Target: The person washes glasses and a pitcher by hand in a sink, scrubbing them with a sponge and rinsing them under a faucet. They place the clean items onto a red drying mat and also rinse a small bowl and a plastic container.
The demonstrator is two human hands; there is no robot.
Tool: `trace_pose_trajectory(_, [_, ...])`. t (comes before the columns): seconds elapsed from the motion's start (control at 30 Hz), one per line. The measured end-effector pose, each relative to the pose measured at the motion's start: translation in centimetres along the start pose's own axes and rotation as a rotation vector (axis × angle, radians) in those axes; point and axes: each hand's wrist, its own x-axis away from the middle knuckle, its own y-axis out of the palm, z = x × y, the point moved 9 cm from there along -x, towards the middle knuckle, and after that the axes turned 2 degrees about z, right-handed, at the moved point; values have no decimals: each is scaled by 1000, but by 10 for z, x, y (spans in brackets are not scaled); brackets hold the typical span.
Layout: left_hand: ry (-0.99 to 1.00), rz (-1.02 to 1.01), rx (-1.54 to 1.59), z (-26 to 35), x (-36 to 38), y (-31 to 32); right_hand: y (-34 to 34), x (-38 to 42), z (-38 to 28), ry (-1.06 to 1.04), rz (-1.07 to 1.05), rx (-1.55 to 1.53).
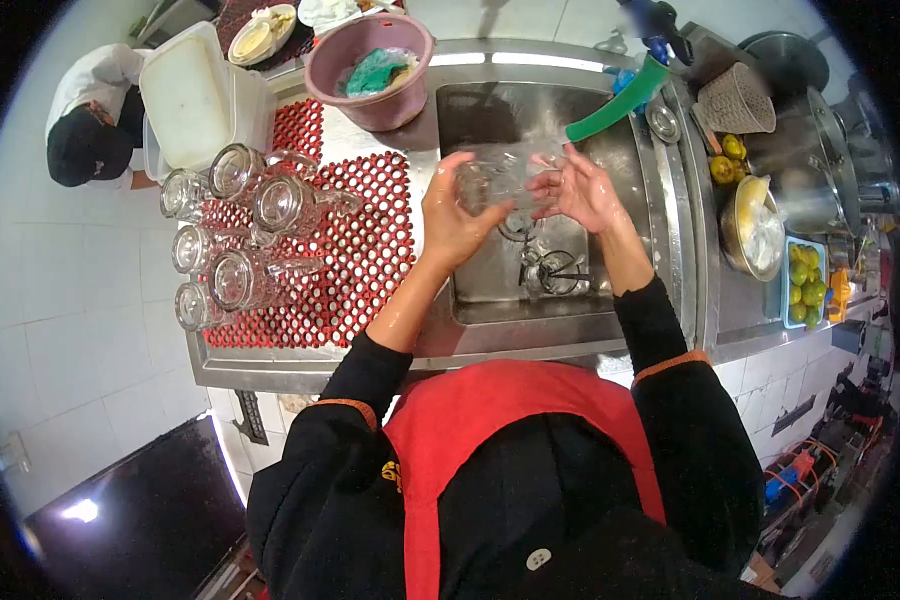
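Both of my hands hold a clear glass mug over the steel sink. My left hand grips its left side, wet up to the forearm. My right hand closes on the right side of the mug. A green spout ends just above the glass. More clear glassware lies at the bottom of the basin under my hands.
Several washed glass mugs lie on a red perforated mat left of the sink. A pink basin with a green cloth and a white tub stand behind. Another person crouches far left. Bowls and a tray of limes sit right.
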Motion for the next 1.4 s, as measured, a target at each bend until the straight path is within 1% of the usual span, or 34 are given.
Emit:
trace_pose_trajectory(0.03, [-480,43,367,-39,15,6,3,8,-6,-55,56,172])
trace_pose_trajectory(0.07, [-963,79,732,-68,46,27,4,10,-6,-65,62,172])
trace_pose_trajectory(0.1, [-960,71,738,-76,51,35,11,13,-18,-220,32,404])
trace_pose_trajectory(0.13, [-1068,64,896,-90,66,53,22,17,-28,-374,-1,639])
trace_pose_trajectory(0.17, [-1174,56,1054,-102,79,70,21,17,-30,-363,63,664])
trace_pose_trajectory(0.2, [-1275,45,1212,-99,81,81,23,15,-31,-373,66,666])
trace_pose_trajectory(0.27, [-1258,-2,1223,-89,73,101,21,11,-37,-418,207,929])
trace_pose_trajectory(0.3, [-1287,2,1288,-99,72,121,24,14,-40,-490,321,960])
trace_pose_trajectory(0.33, [-1320,5,1354,-93,64,132,28,14,-40,-502,324,967])
trace_pose_trajectory(0.37, [-1341,53,1332,-90,59,139,41,21,-48,-670,374,1291])
trace_pose_trajectory(0.4, [-1331,46,1340,-90,48,149,56,28,-53,-836,422,1617])
trace_pose_trajectory(0.47, [-1194,55,1524,-97,12,173,53,26,-51,-815,394,1702])
trace_pose_trajectory(0.53, [-1140,61,1578,-111,-12,188,59,31,-53,-920,307,1667])
trace_pose_trajectory(0.6, [-1112,13,1440,-122,-32,184,52,32,-61,-908,264,1616])
trace_pose_trajectory(0.63, [-1269,29,1444,-127,-30,189,45,22,-59,-818,185,1724])
trace_pose_trajectory(0.67, [-1269,27,1444,-124,-32,193,39,12,-55,-723,105,1826])
trace_pose_trajectory(0.7, [-1245,123,1273,-124,-35,186,26,-4,-54,-419,216,1989])
trace_pose_trajectory(0.73, [-1211,215,1104,-126,-38,178,21,-19,-52,-423,220,1989])
trace_pose_trajectory(0.77, [-1101,203,1253,-115,-45,180,0,-34,-59,-426,462,1933])
trace_pose_trajectory(0.8, [-1098,201,1254,-114,-42,186,-20,-42,-65,-426,699,1860])
trace_pose_trajectory(0.83, [-1113,238,1285,-115,-34,192,-23,-51,-61,-423,699,1858])
trace_pose_trajectory(0.87, [-1124,276,1315,-119,-27,195,-25,-60,-57,-541,535,1366])
trace_pose_trajectory(0.9, [-1133,275,1285,-105,-26,184,-19,-62,-59,-621,366,871])
trace_pose_trajectory(0.93, [-1136,276,1283,-116,-23,184,-17,-60,-59,-617,365,870])
trace_pose_trajectory(1.0, [-1193,278,1617,-143,-12,204,-34,-55,-34,-351,281,-221])
trace_pose_trajectory(1.03, [-1083,425,1462,-186,-10,205,-18,-38,-48,-448,3,73])
trace_pose_trajectory(1.07, [-1085,431,1464,-184,-13,193,-7,-29,-50,-443,3,75])
trace_pose_trajectory(1.13, [-1169,165,1527,-165,-13,180,-30,18,-76,-626,745,533])
trace_pose_trajectory(1.17, [-1041,108,1504,-156,-18,174,-28,0,-83,-706,575,1094])
trace_pose_trajectory(1.2, [-1042,103,1503,-151,-18,175,-19,-3,-88,-707,579,1091])
trace_pose_trajectory(1.27, [-1011,-90,1541,-119,-22,182,-10,-27,-57,-163,412,754])
trace_pose_trajectory(1.3, [-1101,-148,1461,-103,-17,187,-15,-40,-54,-299,288,552])
trace_pose_trajectory(1.33, [-1101,-151,1462,-97,-19,184,-20,-40,-54,-300,291,552])
trace_pose_trajectory(1.4, [-926,-303,1560,-73,-32,179,-1,-37,-63,-467,149,1068])
